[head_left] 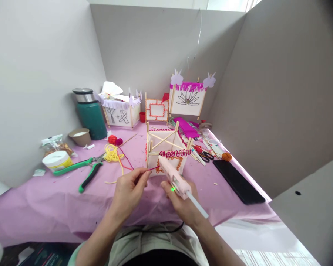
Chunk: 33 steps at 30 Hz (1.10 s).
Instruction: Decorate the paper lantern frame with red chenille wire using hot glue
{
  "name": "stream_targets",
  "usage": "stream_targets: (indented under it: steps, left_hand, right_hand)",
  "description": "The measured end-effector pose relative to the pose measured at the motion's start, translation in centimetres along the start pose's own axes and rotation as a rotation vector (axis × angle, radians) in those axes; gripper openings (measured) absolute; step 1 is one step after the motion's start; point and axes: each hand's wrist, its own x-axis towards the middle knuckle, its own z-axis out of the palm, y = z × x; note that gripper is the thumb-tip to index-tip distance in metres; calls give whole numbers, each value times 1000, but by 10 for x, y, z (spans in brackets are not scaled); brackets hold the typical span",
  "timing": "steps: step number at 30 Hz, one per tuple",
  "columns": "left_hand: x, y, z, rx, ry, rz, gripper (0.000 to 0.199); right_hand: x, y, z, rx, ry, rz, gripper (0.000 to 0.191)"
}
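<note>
Between thumb and index finger, my left hand pinches a strand of magenta yarn. The strand reaches the near face of a small stick-framed lantern, which is trimmed with magenta and orange wavy yarn. My right hand grips a pale pink hot glue gun, its nozzle against or very near the lantern's top front edge. A translucent glue stick pokes out of the gun's rear, and a green light glows on it. Whether the nozzle touches the lantern, I cannot tell.
Left of the lantern lie yellow yarn, a red yarn ball, green-handled pliers, a white tub and a green bottle. To the right are scissors and a black phone. Decorated lanterns stand behind.
</note>
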Motion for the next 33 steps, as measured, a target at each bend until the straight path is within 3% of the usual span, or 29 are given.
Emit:
stream_targets:
  steps: [25,33]
  left_hand:
    - [-1,-2,2,-57,-20,-2,26]
    - [-1,0,1,-55,-4,6,26]
  right_hand:
    - [5,-8,14,-51,-58,-77,13]
    - [4,-7,13,-93,-21,-86,19]
